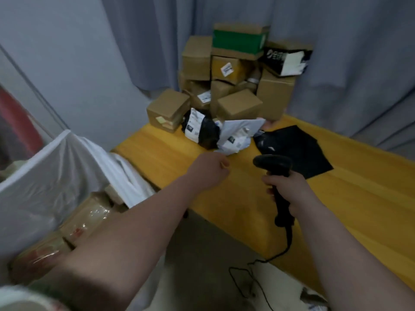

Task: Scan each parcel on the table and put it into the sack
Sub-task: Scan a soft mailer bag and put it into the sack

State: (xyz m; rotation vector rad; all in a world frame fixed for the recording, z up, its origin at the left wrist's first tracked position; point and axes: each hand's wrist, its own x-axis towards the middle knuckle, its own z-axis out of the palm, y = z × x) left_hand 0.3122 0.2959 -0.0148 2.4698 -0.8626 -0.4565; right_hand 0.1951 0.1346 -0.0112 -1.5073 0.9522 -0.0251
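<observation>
Parcels (235,86) heaped at the far end of the desk (359,198): right hand (288,190) grips scanner (271,163) pointed toward them, left hand (210,170), fingers curled and empty, hovers near the closest white bag (238,133), sack (45,164) open just beside the desk, likely for short drops.

Grey curtains (336,63) hang along the back, with a blurred red shape (15,122) far left.

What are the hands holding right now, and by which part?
The right hand grips the black handheld barcode scanner by its handle. The left hand, fingers curled, holds nothing, just short of the white plastic mailer bag.
</observation>
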